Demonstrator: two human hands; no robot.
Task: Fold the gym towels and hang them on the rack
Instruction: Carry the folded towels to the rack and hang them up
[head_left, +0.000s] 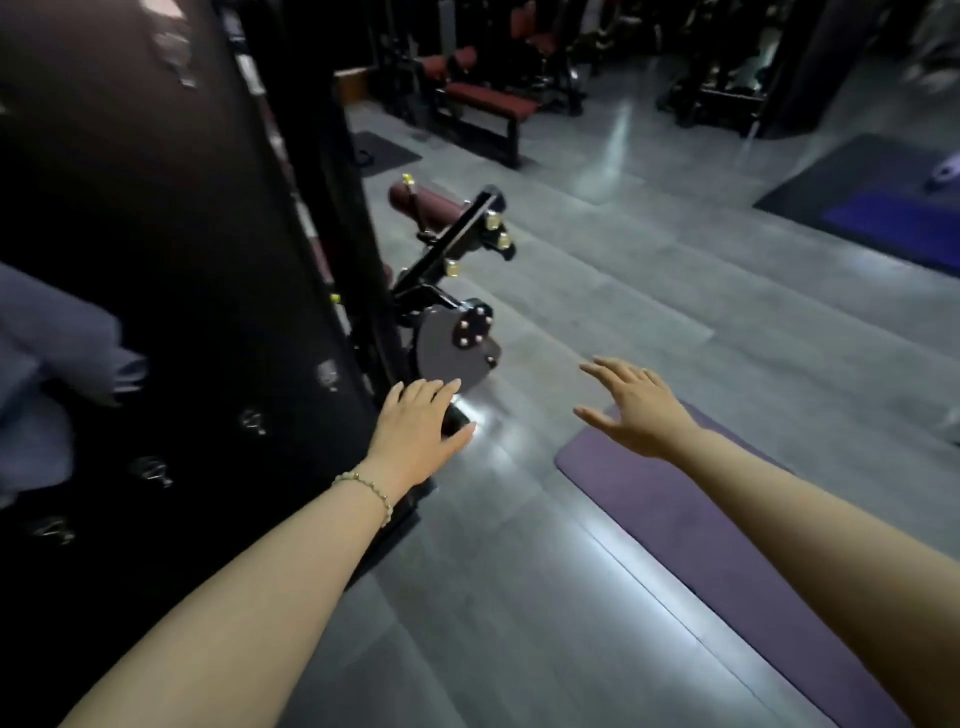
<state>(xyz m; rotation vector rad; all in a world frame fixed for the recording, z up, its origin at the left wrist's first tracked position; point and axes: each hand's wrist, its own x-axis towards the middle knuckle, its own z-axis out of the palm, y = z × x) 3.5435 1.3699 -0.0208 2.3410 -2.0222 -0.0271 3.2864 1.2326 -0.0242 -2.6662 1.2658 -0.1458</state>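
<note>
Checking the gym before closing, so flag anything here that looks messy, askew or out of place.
The grey-blue cloth at the left edge looks bunched and rumpled rather than neatly folded, though it is blurred. The purple mat lies flat on the floor. Both the left hand and right hand hold nothing.

Grey floor (623, 270), shiny in spots. Purple mat (701, 525) flat on the floor, near its bottom right corner. Big black machine panel (156, 234) along the left side, with small silver marks. Just beside it, low down, a round dark plate (449, 353) with shiny bolts. Above that, a black bar (460, 234) with gold knobs and a dark red roll pad (423, 205). Far back on the floor, a red bench (488, 98). By the right edge, a blue mat (893, 228) on a black mat (852, 166).
</note>
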